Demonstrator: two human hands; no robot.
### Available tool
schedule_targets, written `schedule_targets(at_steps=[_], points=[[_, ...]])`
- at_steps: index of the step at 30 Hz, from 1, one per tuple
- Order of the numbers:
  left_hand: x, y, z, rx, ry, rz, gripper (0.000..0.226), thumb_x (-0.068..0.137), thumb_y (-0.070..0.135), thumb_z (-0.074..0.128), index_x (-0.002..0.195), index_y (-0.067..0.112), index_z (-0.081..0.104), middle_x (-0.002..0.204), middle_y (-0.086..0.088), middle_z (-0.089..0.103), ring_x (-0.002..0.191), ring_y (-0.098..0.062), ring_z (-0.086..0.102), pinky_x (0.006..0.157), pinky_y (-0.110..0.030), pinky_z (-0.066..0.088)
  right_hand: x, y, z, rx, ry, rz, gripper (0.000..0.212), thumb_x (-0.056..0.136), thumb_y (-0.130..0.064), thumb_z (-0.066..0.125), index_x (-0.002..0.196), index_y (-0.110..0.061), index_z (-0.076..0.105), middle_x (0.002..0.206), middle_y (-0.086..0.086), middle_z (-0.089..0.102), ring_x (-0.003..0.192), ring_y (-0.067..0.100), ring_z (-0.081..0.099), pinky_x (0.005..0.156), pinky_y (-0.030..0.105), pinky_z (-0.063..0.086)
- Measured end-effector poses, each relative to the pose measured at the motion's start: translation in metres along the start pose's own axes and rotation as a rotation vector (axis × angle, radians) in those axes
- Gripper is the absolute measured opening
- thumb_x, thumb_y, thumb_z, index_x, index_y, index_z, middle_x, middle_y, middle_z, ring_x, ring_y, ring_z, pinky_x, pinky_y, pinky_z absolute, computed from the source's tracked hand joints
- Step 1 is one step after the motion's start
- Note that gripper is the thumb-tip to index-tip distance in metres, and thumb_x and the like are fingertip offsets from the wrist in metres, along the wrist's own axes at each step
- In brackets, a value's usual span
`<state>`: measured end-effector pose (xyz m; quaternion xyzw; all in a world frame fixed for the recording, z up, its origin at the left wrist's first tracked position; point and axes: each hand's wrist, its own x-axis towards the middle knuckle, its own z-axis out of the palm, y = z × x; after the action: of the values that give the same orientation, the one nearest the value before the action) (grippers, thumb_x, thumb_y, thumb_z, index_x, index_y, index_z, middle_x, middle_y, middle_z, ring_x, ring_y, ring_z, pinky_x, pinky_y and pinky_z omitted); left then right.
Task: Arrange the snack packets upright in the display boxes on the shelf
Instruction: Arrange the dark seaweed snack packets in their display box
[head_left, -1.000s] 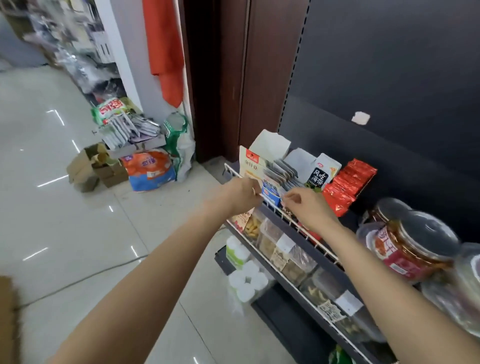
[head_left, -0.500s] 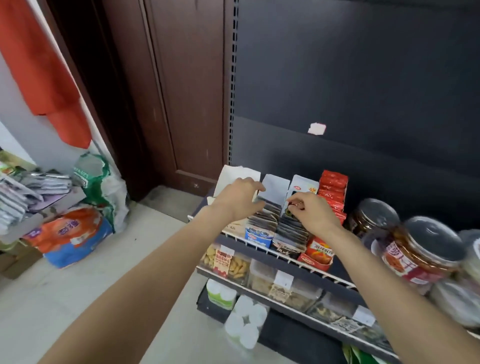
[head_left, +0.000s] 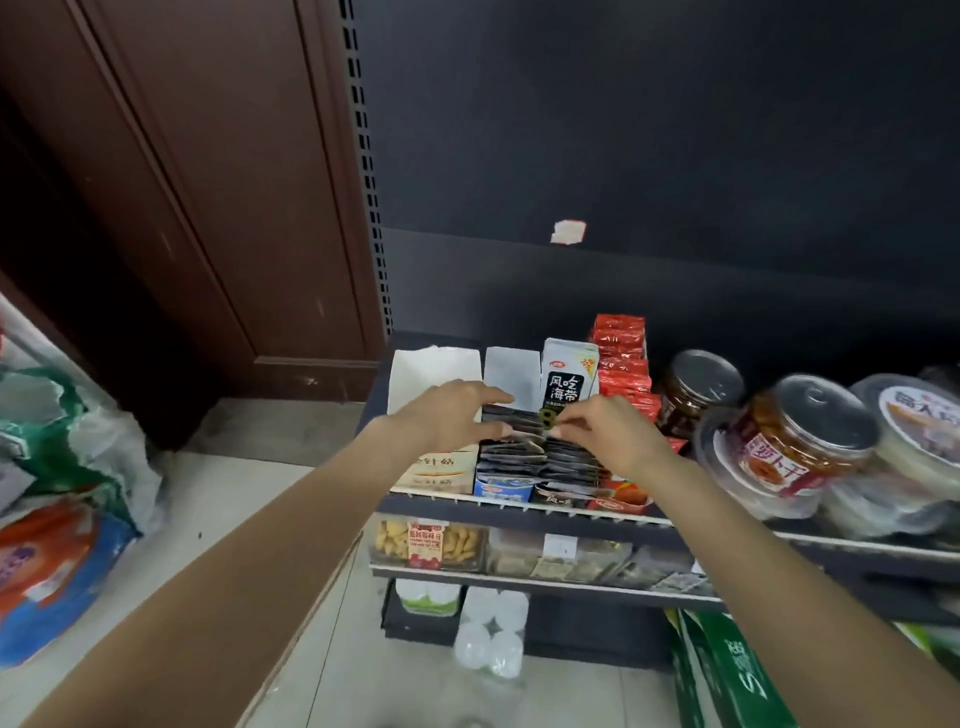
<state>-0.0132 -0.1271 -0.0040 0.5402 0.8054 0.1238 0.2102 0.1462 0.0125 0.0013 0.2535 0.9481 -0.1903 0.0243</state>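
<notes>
Three display boxes stand side by side on the top shelf (head_left: 519, 505): a cream box (head_left: 434, 473) on the left, a blue-fronted box (head_left: 503, 488) and a black-and-white seaweed box (head_left: 566, 374). Rows of dark snack packets (head_left: 519, 457) stand in the middle two boxes. My left hand (head_left: 447, 415) rests flat on the left row, fingers spread over the packet tops. My right hand (head_left: 608, 426) pinches the top edge of a dark packet in the right row. A stack of red packets (head_left: 621, 353) fills a red box to the right.
Jars with metal lids (head_left: 701, 384) and clear tubs (head_left: 795, 447) crowd the shelf to the right. Lower shelves hold clear boxes of snacks (head_left: 431, 543) and white bottles (head_left: 491, 623). A brown door (head_left: 208, 208) and filled bags (head_left: 67, 519) are on the floor at left.
The view has swung right and closer to the shelf. Both hands have moved back along the packet rows; the left hand now lies flat on the left row.
</notes>
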Motion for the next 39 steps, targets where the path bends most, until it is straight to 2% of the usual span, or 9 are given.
schedule_targets(at_steps=[6,9,15,22,26,29,34,36,39], points=[[0.008,-0.013,-0.006,-0.049,-0.088,0.062,0.048,0.092,0.042,0.054,0.136,0.024,0.048,0.142,0.000,0.048,0.128,-0.021,0.043,0.107,-0.035,0.035,-0.004,-0.013,0.001,-0.180,-0.007,0.046,0.024,0.094,-0.020,0.053,0.116,-0.022,0.064,0.111,0.002,0.068,0.096,0.020,0.064,0.083,0.036,0.052],[0.010,-0.017,-0.008,-0.067,-0.110,0.078,0.044,0.092,0.041,0.053,0.133,0.023,0.051,0.137,0.000,0.051,0.124,-0.021,0.046,0.105,-0.036,0.038,-0.006,-0.022,0.005,-0.311,0.032,0.088,0.033,0.094,-0.005,0.047,0.120,-0.022,0.061,0.110,0.006,0.067,0.094,0.024,0.064,0.080,0.036,0.052],[0.010,-0.017,-0.009,-0.085,-0.126,0.109,0.040,0.092,0.038,0.054,0.127,0.020,0.055,0.131,-0.003,0.056,0.116,-0.023,0.052,0.100,-0.039,0.042,-0.012,-0.032,0.009,-0.224,0.127,0.160,0.027,0.093,-0.005,0.048,0.107,-0.021,0.065,0.108,0.003,0.067,0.092,0.022,0.064,0.078,0.038,0.054],[0.001,-0.007,-0.019,-0.192,-0.035,0.161,0.035,0.094,0.026,0.053,0.128,0.016,0.054,0.137,-0.004,0.049,0.122,-0.022,0.047,0.099,-0.027,0.035,-0.030,-0.039,-0.013,0.002,0.509,0.191,0.020,0.091,-0.009,0.058,0.105,-0.018,0.069,0.106,0.002,0.069,0.093,0.021,0.065,0.079,0.043,0.054],[0.002,0.000,-0.030,-0.306,0.014,0.142,0.031,0.094,0.021,0.053,0.125,0.016,0.057,0.132,-0.004,0.055,0.117,-0.020,0.052,0.096,-0.025,0.037,-0.040,-0.044,-0.036,0.127,0.669,0.220,0.018,0.089,-0.006,0.059,0.101,-0.015,0.070,0.097,0.002,0.070,0.088,0.015,0.065,0.080,0.036,0.055],[0.005,0.010,-0.037,-0.419,0.044,0.105,0.029,0.095,0.019,0.051,0.123,0.016,0.058,0.120,-0.008,0.061,0.107,-0.020,0.058,0.090,-0.026,0.042,-0.048,-0.043,-0.048,0.214,0.739,0.237,0.017,0.090,-0.007,0.058,0.100,-0.013,0.070,0.095,-0.001,0.071,0.088,0.011,0.064,0.080,0.028,0.053],[0.004,0.033,-0.045,-0.684,0.002,-0.063,0.026,0.097,0.024,0.049,0.121,0.017,0.057,0.080,-0.006,0.059,0.061,-0.013,0.056,0.063,-0.022,0.050,-0.058,-0.039,-0.063,0.522,0.838,0.216,0.019,0.089,-0.003,0.058,0.085,-0.020,0.067,0.084,-0.008,0.069,0.081,0.002,0.064,0.071,0.017,0.050],[0.001,0.038,-0.051,-0.864,-0.042,-0.169,0.029,0.097,0.032,0.049,0.120,0.016,0.057,0.078,-0.005,0.059,0.058,-0.013,0.056,0.057,-0.020,0.049,-0.060,-0.036,-0.067,0.657,0.863,0.235,0.021,0.088,-0.002,0.059,0.082,-0.020,0.066,0.084,-0.006,0.069,0.082,0.003,0.064,0.069,0.017,0.049],[0.000,0.036,-0.061,-1.098,-0.070,-0.269,0.036,0.095,0.040,0.050,0.114,0.011,0.059,0.085,-0.010,0.069,0.067,-0.016,0.064,0.062,-0.023,0.051,-0.063,-0.031,-0.069,0.945,0.894,0.258,0.019,0.088,-0.003,0.060,0.081,-0.019,0.067,0.086,-0.002,0.071,0.084,0.013,0.068,0.070,0.027,0.054]])
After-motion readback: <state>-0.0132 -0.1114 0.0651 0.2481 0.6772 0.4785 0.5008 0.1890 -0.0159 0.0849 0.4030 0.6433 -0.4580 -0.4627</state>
